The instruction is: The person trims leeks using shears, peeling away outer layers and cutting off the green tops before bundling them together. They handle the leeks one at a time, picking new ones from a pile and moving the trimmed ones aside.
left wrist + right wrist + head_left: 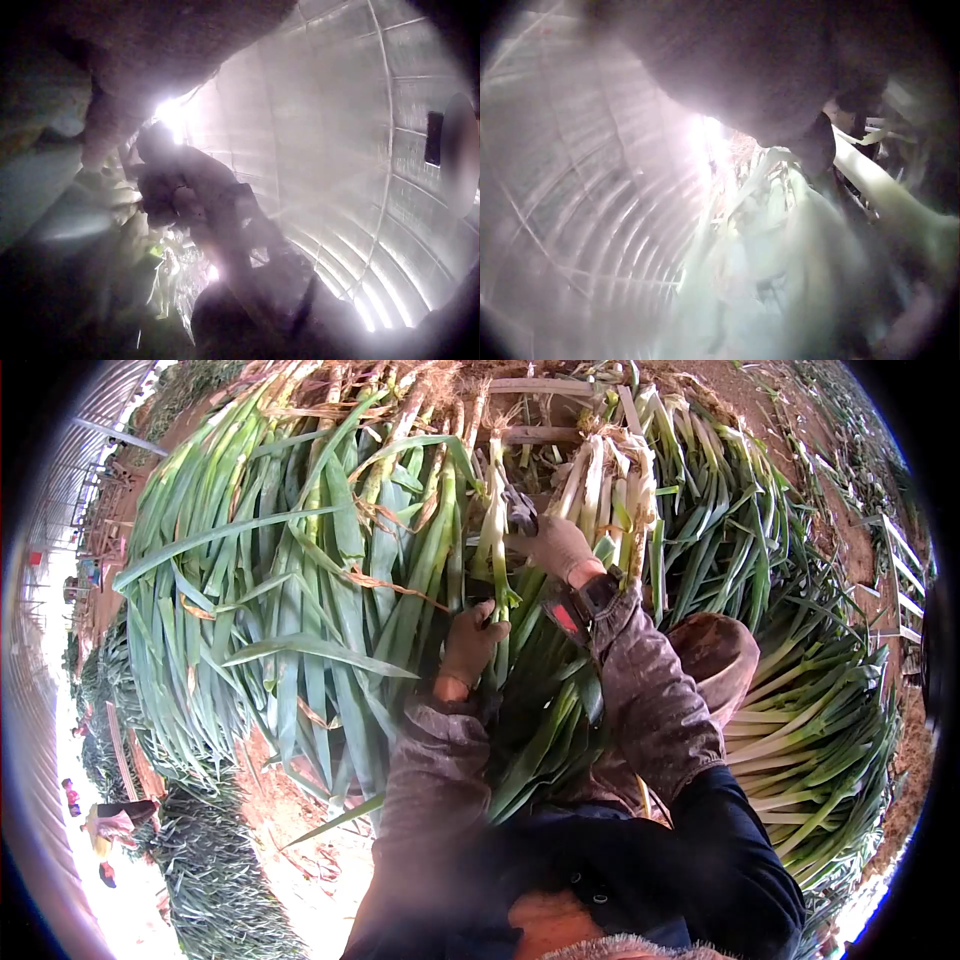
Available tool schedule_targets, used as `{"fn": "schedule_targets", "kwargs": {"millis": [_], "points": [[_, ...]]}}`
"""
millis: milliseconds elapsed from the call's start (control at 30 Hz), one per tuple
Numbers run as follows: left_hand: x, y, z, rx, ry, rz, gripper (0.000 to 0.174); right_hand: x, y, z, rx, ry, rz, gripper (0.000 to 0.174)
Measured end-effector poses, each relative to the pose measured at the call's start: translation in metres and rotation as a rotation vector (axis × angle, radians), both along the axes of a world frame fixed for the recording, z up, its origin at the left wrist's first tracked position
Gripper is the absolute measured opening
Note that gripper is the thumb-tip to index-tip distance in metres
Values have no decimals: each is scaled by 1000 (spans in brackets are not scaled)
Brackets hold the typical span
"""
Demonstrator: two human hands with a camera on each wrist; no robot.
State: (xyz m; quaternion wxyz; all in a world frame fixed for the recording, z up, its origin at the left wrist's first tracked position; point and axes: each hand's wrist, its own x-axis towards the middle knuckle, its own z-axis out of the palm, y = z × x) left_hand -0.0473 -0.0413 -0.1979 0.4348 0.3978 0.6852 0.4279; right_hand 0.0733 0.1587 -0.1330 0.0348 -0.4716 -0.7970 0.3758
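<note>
In the head view the left hand (468, 648) grips the green upper part of a leek (499, 525), which stands with its roots away from the body. My right hand (560, 548) is at the pale stem, its thumb side close against it. A dark, narrow tool (522, 512) shows at the right fingertips; its kind is not plain. In the right wrist view the leek stem (877, 176) runs beside the dark hand (765, 82). The left wrist view is dim, with part of the left hand (112, 120) close to the lens.
A thick heap of leeks (290, 580) lies on the left. Trimmed white stems (605, 490) are bunched right of the right hand, by wooden slats (540, 435). More leeks (800, 730) are stacked at the right. Another person (115, 825) appears far left, under the greenhouse roof (322, 112).
</note>
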Motion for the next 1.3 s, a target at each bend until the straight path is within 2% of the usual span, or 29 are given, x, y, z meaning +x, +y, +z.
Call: {"fn": "schedule_targets", "kwargs": {"millis": [33, 100, 133, 167, 233, 300, 333, 367, 467, 533, 567, 633, 700, 767, 800, 833, 867, 900, 933, 967, 1000, 1033, 1100, 1167, 1200, 1233, 1267, 1300], "points": [[2, 1, 7, -66, -28, 8, 51, 4, -5, 0, 11, 7, 8, 61], [7, 5, 31, -127, 12, -30, 50, 13, -15, 1, 31, 23, 20, 59], [9, 6, 40, -160, 31, -50, 50, 22, -23, 11, -88, 83, 14, 57], [10, 6, 36, -159, 103, -43, 50, 26, -31, 5, 45, 129, 45, 60], [16, 7, 26, -151, 244, -29, 50, 28, -32, 8, 45, 60, 46, 61], [17, 7, 23, -191, 278, -45, 49, 21, -15, 1, 17, -9, 11, 57], [16, 6, 23, -213, 298, -51, 49, 15, -10, 4, 21, 57, -6, 58], [16, 3, 17, -154, 268, -33, 49, 13, 0, 8, -78, 37, 9, 58], [14, -3, -13, -10, 239, 16, 49, -2, 22, -5, 63, 21, -3, 60], [18, -3, -14, 23, 296, 31, 50, -1, 29, 3, -119, 78, 15, 65], [21, -5, -14, 12, 320, -6, 49, 1, 30, 6, -223, 95, 43, 67], [33, -1, 8, 6, 362, -92, 48, 10, 30, -13, -122, 158, 60, 57], [49, -4, 8, 50, 528, -183, 40, 26, 32, -34, -147, 169, -75, 55], [64, -3, 22, 54, 718, -266, 37, 38, 32, -53, -133, 257, -118, 54], [59, 1, 26, 11, 721, -378, 35, 38, 23, -47, -140, 165, -228, 65], [50, 9, 38, 7, 762, -516, 34, 42, 6, -6, -68, 79, -187, 61], [36, 11, 33, 30, 809, -472, 35, 43, -7, -13, 25, 147, -121, 59], [41, 23, 94, -51, 814, -285, 37, 45, -23, 12, -60, 119, -96, 60], [24, 38, 73, 28, 999, -24, 40, 46, -37, 15, -98, 204, -25, 60], [12, 59, 93, -83, 1272, -7, 42, 47, -51, 32, -320, 179, -17, 52], [-1, 71, 99, -82, 1479, 68, 47, 45, -63, 34, -305, 196, 26, 54], [-10, 82, 108, -206, 1596, 22, 49, 48, -71, 25, -251, 282, 80, 55], [-50, 104, 61, -363, 1603, -78, 42, 53, -81, 32, -238, 292, 90, 54], [-70, 114, 18, -274, 1726, -57, 38, 61, -80, 40, -269, 269, -41, 54], [-68, 118, 12, -319, 1759, -12, 34, 66, -77, 42, -321, 274, -59, 55], [-64, 123, 4, -356, 1788, 30, 30, 62, -75, 13, -278, 261, 45, 56], [-82, 132, -41, -300, 1834, 146, 21, 54, -73, -39, -228, 237, 138, 56], [-110, 134, -77, -349, 1315, 163, 25, 61, -71, -40, -204, 249, 125, 56]]}}
